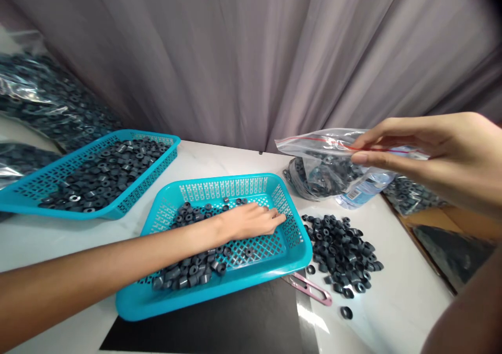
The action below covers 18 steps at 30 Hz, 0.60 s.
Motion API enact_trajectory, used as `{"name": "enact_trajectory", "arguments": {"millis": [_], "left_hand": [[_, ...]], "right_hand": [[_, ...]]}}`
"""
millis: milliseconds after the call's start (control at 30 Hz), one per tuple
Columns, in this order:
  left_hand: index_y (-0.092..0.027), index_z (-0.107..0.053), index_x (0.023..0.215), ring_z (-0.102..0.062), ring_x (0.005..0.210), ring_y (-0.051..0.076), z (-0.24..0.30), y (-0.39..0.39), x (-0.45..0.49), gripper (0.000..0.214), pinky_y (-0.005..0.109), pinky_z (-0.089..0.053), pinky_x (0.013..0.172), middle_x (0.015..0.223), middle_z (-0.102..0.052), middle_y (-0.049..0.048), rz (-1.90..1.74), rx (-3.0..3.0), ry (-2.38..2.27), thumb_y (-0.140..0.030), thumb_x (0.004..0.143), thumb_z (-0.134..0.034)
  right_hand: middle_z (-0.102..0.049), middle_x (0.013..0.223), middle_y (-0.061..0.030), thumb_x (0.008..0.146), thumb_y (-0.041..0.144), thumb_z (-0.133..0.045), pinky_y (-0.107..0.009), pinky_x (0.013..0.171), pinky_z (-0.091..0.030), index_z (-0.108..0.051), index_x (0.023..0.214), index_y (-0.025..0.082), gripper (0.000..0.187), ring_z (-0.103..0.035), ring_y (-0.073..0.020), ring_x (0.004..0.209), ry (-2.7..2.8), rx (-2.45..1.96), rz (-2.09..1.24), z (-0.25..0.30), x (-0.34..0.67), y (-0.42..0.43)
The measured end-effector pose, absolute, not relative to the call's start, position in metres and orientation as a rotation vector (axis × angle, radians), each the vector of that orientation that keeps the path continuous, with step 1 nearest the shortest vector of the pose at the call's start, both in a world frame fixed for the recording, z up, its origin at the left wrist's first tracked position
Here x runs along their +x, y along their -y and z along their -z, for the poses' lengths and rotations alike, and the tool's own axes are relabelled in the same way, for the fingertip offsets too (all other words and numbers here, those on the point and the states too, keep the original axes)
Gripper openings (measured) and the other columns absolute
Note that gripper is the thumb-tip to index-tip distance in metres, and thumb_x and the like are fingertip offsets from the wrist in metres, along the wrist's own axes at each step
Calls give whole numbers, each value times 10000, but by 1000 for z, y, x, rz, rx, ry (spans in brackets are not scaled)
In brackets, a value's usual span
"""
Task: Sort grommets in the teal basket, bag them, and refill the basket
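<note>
Resting flat in the turquoise basket point(204, 299) at frame centre, the left hand point(254, 220) is spread open, nothing gripped, among dark grey rings point(188, 273) | ring pile point(341, 252) lower right | clear, red-striped zip bag point(325, 160), part-filled with rings, is pinched at its top by the right hand point(431, 152), upper right.

Worn on the head, a single view. Looks forward and down over a white glossy tabletop point(392, 312), close above a turquoise perforated plastic basket point(219, 296) at frame centre. Faces a grey pleated fabric curtain point(235, 56) behind. Takes in the left hand point(251, 220) mid-frame and the right hand point(439, 155) at the right edge.
</note>
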<state>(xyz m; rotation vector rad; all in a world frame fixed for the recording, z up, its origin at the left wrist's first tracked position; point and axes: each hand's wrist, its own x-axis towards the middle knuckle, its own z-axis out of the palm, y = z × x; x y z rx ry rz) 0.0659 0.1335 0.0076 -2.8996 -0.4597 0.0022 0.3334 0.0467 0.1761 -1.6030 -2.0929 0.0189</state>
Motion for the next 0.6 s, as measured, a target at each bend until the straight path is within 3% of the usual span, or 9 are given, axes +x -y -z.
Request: {"name": "enact_trajectory", "arguments": {"millis": [267, 367, 500, 600], "left_hand": [[-199, -553, 920, -496, 522, 98, -81, -134, 55, 208, 281, -311, 508, 698, -550, -52, 69, -3033, 701, -253, 1051, -400], [-196, -534, 864, -443, 524, 64, -130, -124, 56, 171, 227, -336, 530, 688, -517, -71, 337, -3186, 737, -229, 1005, -443], [-180, -604, 1012, -538, 663, 87, -190, -133, 85, 289, 230, -396, 632, 799, -579, -33, 792, -3009, 684, -344, 1028, -367], [-176, -671, 1039, -577, 683, 110, -215, -146, 124, 312, 250, -405, 637, 876, -655, 2, 479, -3121, 583, -380, 1015, -437]], "right_hand": [[-770, 924, -3, 895, 606, -665, -315, 649, -502, -765, 964, 298, 331, -702, -197, 804, 2084, -1563, -69, -177, 333, -48], [-774, 972, -7, 907, 567, -663, -336, 731, -514, -764, 978, 283, 310, -696, -206, 866, 2095, -1538, -101, -178, 330, -49], [-771, 1064, -16, 922, 527, -646, -375, 823, -533, -758, 1047, 283, 296, -694, -232, 963, 2083, -1570, -178, -180, 326, -44], [-771, 1074, -30, 941, 521, -613, -399, 815, -555, -754, 1047, 288, 291, -706, -251, 956, 2085, -1598, -220, -179, 325, -36]]}}
